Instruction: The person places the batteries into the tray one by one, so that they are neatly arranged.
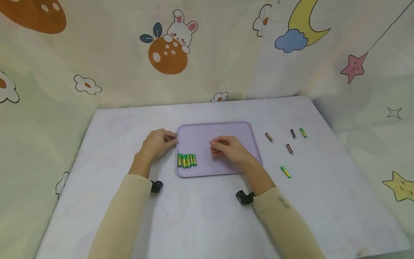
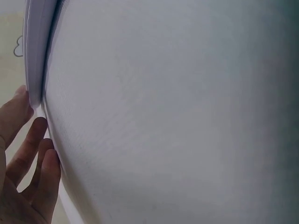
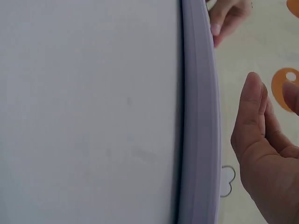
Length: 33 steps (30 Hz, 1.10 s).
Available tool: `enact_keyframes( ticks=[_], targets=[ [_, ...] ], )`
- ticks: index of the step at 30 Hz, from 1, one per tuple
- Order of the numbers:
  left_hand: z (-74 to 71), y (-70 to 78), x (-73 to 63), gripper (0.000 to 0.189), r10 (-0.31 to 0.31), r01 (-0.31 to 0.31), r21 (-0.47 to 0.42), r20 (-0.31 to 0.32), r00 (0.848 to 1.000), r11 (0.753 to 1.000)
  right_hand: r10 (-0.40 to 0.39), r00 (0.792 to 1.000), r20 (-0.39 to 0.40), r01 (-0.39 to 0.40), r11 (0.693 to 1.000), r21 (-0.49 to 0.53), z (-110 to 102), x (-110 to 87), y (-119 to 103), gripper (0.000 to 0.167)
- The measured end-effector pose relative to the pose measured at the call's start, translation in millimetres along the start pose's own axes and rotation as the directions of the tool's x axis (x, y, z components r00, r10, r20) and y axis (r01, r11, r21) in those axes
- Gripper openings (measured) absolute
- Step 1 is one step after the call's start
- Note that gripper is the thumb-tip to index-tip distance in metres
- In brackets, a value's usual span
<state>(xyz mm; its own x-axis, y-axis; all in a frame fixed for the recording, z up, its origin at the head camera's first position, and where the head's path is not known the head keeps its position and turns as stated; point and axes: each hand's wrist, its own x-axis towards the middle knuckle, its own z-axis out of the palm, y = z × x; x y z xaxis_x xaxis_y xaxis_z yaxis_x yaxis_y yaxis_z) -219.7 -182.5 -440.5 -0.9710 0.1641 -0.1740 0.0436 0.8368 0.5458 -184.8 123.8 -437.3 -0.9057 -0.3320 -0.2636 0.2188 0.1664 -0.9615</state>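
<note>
A lilac tray (image 1: 213, 131) lies on the white table, with several green batteries (image 1: 188, 160) lined up side by side in its near left corner. At the tray's left edge my left hand (image 1: 157, 142) touches the rim with its fingertips; the left wrist view shows the fingers (image 2: 35, 135) spread loosely beside the rim. My right hand (image 1: 231, 151) hovers over the middle of the tray, to the right of the battery row. Its thumb and fingers (image 3: 252, 112) are loosely bent and apart in the right wrist view, and no object shows between them.
Right of the tray lie loose batteries: brown ones (image 1: 269, 137) (image 1: 289, 149), a dark one (image 1: 293, 134) and green ones (image 1: 303, 132) (image 1: 285, 172). A patterned cloth (image 1: 123, 54) hangs behind the table (image 1: 200, 216). Black wrist cameras (image 1: 244, 197) sit on both wrists.
</note>
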Motion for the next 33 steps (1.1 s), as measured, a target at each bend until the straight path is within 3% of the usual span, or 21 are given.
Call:
enact_keyframes(
  ticks=[18, 24, 33],
  targets=[
    [-0.3, 4.0, 2.6, 0.041, -0.004, 0.004, 0.01, -0.004, 1.0, 1.0, -0.02, 0.996, -0.082, 0.016, 0.999, -0.048, -77, -35.6, 9, 0.046],
    [1.6, 0.8, 0.4, 0.041, -0.012, 0.012, 0.003, -0.006, 1.0, 1.0, -0.032, 0.993, -0.117, 0.032, 0.999, -0.004, -109, -48.9, 11, 0.053],
    [2.1, 0.3, 0.3, 0.042, -0.007, 0.008, 0.009, -0.014, 1.0, 1.0, -0.049, 0.974, -0.22, 0.036, 0.997, -0.063, -156, -69.8, 12, 0.057]
  ],
)
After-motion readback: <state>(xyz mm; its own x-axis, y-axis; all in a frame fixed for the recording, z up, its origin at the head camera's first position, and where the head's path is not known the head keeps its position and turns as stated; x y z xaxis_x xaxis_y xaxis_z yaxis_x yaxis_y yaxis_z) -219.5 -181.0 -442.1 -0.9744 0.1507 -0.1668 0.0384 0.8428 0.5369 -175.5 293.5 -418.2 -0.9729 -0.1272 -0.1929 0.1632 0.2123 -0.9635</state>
